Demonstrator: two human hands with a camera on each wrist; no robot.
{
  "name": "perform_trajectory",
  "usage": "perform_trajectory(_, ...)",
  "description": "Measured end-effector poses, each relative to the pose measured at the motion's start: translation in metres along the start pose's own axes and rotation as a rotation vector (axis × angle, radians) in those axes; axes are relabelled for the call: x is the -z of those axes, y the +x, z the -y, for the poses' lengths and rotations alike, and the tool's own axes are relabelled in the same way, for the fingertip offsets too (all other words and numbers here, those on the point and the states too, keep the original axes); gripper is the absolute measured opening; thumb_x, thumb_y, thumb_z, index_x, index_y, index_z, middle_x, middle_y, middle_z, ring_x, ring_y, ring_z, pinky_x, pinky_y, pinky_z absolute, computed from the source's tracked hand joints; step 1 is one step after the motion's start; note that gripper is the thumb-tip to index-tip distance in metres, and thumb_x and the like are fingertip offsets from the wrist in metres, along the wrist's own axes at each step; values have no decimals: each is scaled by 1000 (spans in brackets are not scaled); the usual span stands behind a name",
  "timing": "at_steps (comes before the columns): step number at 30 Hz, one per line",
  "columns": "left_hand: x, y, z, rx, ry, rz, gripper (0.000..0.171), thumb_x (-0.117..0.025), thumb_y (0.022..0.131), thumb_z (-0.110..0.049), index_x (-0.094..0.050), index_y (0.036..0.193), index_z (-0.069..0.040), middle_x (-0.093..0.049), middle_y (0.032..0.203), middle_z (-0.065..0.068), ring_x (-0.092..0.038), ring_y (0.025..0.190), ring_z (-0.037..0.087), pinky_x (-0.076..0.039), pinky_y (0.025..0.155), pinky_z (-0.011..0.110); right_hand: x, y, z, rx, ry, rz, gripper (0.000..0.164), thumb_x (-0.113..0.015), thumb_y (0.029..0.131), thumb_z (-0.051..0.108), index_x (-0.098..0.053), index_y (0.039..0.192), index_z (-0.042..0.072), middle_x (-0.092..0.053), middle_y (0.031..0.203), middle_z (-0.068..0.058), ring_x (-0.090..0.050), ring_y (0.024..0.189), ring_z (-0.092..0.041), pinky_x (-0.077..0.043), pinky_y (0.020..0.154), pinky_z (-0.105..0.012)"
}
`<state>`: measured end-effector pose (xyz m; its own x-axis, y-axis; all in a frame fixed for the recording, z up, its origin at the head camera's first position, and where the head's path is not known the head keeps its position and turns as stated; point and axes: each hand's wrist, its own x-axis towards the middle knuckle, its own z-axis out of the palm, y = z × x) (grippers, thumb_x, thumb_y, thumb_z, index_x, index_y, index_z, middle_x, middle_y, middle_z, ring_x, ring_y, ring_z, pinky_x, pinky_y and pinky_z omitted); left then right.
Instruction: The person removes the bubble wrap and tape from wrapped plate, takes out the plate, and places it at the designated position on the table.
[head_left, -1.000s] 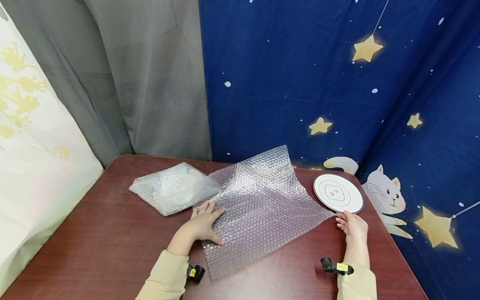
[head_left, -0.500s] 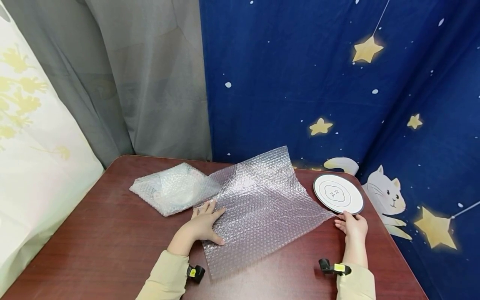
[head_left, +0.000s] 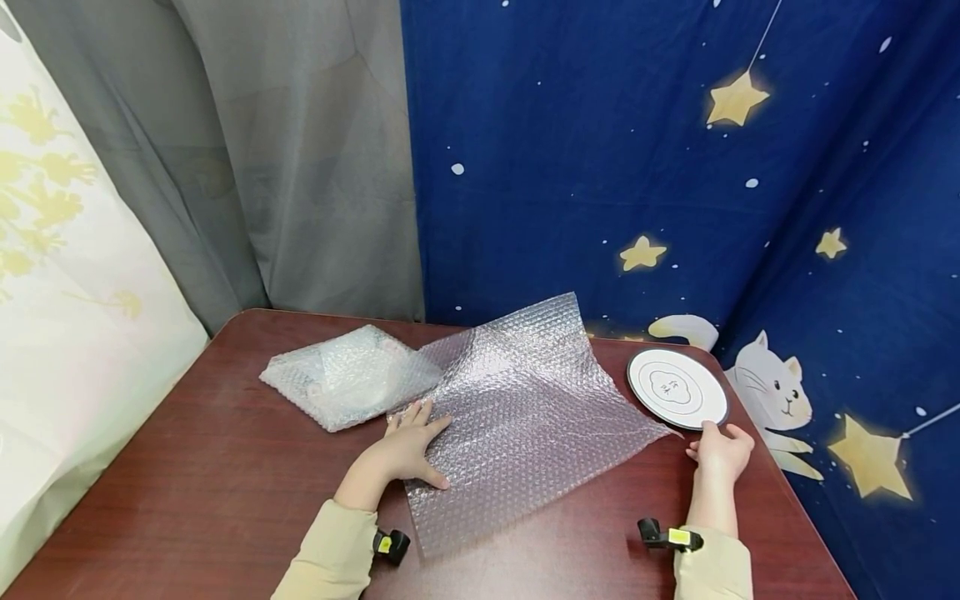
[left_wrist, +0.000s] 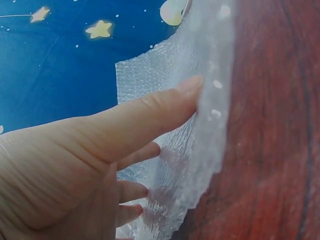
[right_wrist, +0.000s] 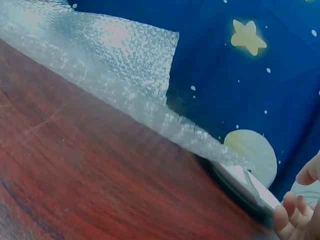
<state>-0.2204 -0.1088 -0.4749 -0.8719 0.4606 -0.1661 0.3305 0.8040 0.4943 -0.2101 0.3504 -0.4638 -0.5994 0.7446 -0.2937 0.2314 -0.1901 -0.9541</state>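
A sheet of bubble wrap (head_left: 525, 417) spreads over the middle of the table, its far corner raised. My left hand (head_left: 408, 446) rests on its left edge with fingers spread; in the left wrist view the thumb (left_wrist: 165, 107) lies along the wrap. At the right back lies a white plate (head_left: 678, 387) with a dark rim and line drawing. My right hand (head_left: 720, 454) is at the plate's near rim. The right wrist view shows its thumb (right_wrist: 311, 171) apart from the fingers (right_wrist: 290, 217), which are right beside the plate's edge.
A bubble-wrapped bundle (head_left: 352, 379) lies at the back left, partly overlapped by the sheet. The dark red table (head_left: 202, 483) ends in front of a grey curtain (head_left: 322, 167) and a blue star-patterned curtain (head_left: 540, 167).
My right hand has left the right corner of the bubble wrap and shifted slightly right along the plate's near rim. The left hand, sheet and plate stay put.
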Motion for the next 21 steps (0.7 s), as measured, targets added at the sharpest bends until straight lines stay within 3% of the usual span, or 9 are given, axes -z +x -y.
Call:
perform_trajectory(5, 0, 0, 1, -6, 4, -3, 100, -88, 62, -44, -44, 145, -12, -15, 154, 25, -6, 142, 41, -6, 107, 64, -3, -4, 6, 40, -4, -40, 47, -52, 95, 13, -32, 137, 5, -47, 90, -4, -49, 44, -4, -47, 44, -18)
perform_trajectory(10, 2, -1, -1, -12, 6, -7, 98, -88, 63, -43, -44, 145, -11, -16, 154, 25, -7, 142, 41, -6, 107, 64, -13, -11, 9, 151, -19, -34, 34, -54, 93, 9, -44, 125, 5, -50, 74, 4, -50, 42, -3, -46, 42, -18)
perform_trajectory(14, 3, -1, -1, -15, 0, -9, 96, -87, 65, -41, -45, 144, -11, -17, 154, 25, -8, 142, 41, -6, 107, 64, -25, -23, 13, 253, -35, 11, 31, -53, 91, 4, -48, 121, -2, -54, 65, 10, -51, 41, -2, -46, 41, -17)
perform_trajectory(21, 5, -1, 1, -24, -11, -17, 94, -86, 66, -39, -45, 144, -9, -21, 152, 25, -10, 142, 41, -6, 107, 64, -44, -45, 16, 361, -7, 112, 27, -52, 89, -1, -52, 115, -5, -58, 62, 10, -52, 41, -3, -45, 41, -18)
